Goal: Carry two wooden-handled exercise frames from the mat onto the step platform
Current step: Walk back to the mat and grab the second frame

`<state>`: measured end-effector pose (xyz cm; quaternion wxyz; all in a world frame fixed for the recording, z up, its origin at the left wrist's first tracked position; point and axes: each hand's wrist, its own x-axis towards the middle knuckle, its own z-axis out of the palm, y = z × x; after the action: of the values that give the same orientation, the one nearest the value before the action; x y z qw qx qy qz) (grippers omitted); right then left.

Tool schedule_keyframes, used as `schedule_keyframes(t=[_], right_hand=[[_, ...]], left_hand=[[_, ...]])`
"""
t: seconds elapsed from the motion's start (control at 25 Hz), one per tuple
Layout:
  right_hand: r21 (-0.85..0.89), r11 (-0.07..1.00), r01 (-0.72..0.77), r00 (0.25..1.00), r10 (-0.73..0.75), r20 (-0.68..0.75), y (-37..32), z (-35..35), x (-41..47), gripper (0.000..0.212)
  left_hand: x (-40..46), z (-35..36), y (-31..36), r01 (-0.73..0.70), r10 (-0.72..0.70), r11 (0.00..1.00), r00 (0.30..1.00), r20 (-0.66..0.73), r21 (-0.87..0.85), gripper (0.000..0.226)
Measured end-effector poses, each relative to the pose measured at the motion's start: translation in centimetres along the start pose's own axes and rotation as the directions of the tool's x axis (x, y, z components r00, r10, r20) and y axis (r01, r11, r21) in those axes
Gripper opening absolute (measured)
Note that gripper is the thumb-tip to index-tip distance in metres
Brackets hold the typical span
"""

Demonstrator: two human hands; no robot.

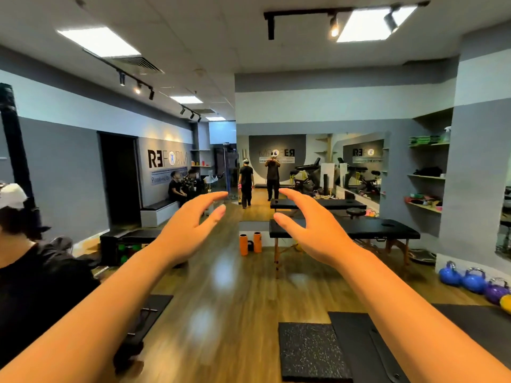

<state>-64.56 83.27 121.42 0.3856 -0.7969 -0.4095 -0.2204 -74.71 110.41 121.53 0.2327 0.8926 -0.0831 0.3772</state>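
A gym room with grey and pale walls, a polished wooden plank floor [221,272] and bright panels in the ceiling stretches ahead, with a wide wall mirror [362,167] at the far end. Both bare arms reach forward at chest height over the floor. The left hand [190,225] and the right hand [312,228] face each other, palms inward, fingers spread and gently curled, with clear air between them; neither holds or touches anything.

Low at the left edge, a dark floor mat [149,313] lies on the planks, and on it rest dark bar-shaped objects [145,313] that may be the exercise frames, though blur and the left forearm hide too much to be sure. At the bottom right a black speckled rubber slab [309,352] lies beside a long black flat mat [356,344]; whether either is the step platform cannot be told.

Further back stand two black padded massage tables [387,230] on wooden legs, one behind the other, and two orange foam rollers [250,243] stand upright just left of the nearer one. Blue and purple kettlebells [470,280] sit in a row along the right wall, below open shelves [427,176]. A person in a black shirt and white cap [16,244] is close at the left edge; others stand and sit far down the room.
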Motion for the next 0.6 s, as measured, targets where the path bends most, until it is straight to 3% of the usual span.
schedule_keyframes(t=[0.24, 0.6], right_hand=[[0.082, 0.993, 0.079, 0.995, -0.084, 0.055, 8.5, 3.5, 10.7, 0.063], [0.172, 0.976, 0.133, 0.975, -0.16, 0.155, 19.7, 17.8, 25.2, 0.061]], left_hand=[[7.0, 4.5, -6.5, 0.104, -0.099, 0.992, 0.993, -0.064, 0.073, 0.053], [15.0, 8.8, -22.8, 0.277, -0.261, 0.945, 0.959, -0.107, 0.175, 0.051]])
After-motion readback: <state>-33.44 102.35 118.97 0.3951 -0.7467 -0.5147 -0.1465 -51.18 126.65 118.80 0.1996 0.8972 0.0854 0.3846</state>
